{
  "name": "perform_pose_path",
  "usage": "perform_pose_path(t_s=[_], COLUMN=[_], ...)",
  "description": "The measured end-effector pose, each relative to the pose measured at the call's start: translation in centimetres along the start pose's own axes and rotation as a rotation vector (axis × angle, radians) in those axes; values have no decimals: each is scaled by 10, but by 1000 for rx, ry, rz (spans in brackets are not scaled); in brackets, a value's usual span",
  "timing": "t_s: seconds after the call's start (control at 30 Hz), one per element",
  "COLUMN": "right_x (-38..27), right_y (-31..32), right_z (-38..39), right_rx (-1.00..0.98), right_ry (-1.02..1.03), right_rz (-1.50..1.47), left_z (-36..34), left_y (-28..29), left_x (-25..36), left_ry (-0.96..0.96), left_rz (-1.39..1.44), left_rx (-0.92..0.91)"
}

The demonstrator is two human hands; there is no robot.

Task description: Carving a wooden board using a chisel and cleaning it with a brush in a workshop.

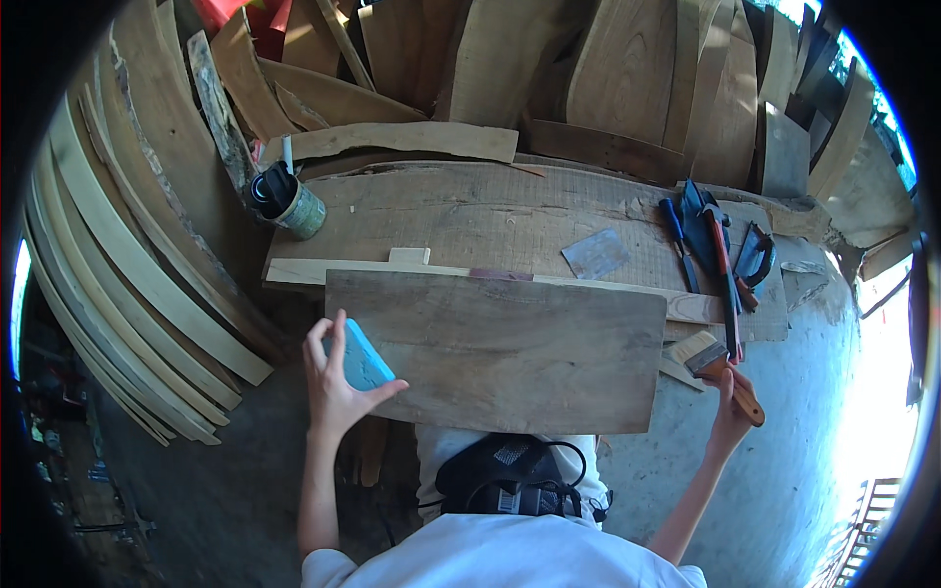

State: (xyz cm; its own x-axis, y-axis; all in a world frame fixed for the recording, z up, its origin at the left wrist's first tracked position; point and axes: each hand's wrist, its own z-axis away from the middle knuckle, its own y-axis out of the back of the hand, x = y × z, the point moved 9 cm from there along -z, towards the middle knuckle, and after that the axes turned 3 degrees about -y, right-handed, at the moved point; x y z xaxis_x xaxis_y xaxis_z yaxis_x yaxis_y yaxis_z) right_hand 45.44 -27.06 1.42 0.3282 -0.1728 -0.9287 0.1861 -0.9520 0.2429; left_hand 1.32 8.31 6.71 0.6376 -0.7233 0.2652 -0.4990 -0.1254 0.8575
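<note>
Between the thumb and fingers of my left hand (pixel 338 400) is a light-blue, sponge-like block (pixel 365 355), held at the left end of a wide brown wooden board (pixel 500 358). The board lies flat before me, its far edge by a pale wooden strip (pixel 598 284). Off the board's right end, my right hand (pixel 728 412) grips a flat paintbrush (pixel 708 361) by its wooden handle. The brush's pale bristles point up and left, near the lower end of a red-and-black tool (pixel 723 265).
A rough wooden bench (pixel 441 216) stands behind the board. It bears a pot (pixel 304 216) of black-handled items, a thin grey plate (pixel 596 254), a blue-handled tool (pixel 676 230) and a dark-handled tool (pixel 753 267). Planks (pixel 627 78) lean behind; curved strips (pixel 147 284) stand left.
</note>
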Motion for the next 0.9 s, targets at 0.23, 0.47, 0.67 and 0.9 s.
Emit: perform_pose_path(t_s=[0.23,0.47,0.67,0.9], right_x=[-64,-129,-107,-69], right_y=[-86,-162,-167,-131], right_z=[25,79,90,58], right_rx=[-57,-559,-822,-334], right_ry=[116,369,246,-23], right_rz=[-130,-135,-109,-180], left_z=[-6,-10,-14,-2], left_y=[-49,-86,-68,-29], left_x=[89,159,106,0], left_ry=[-118,-318,-229,194], left_rz=[140,296,239,168], left_rx=[-132,-328,-257,152])
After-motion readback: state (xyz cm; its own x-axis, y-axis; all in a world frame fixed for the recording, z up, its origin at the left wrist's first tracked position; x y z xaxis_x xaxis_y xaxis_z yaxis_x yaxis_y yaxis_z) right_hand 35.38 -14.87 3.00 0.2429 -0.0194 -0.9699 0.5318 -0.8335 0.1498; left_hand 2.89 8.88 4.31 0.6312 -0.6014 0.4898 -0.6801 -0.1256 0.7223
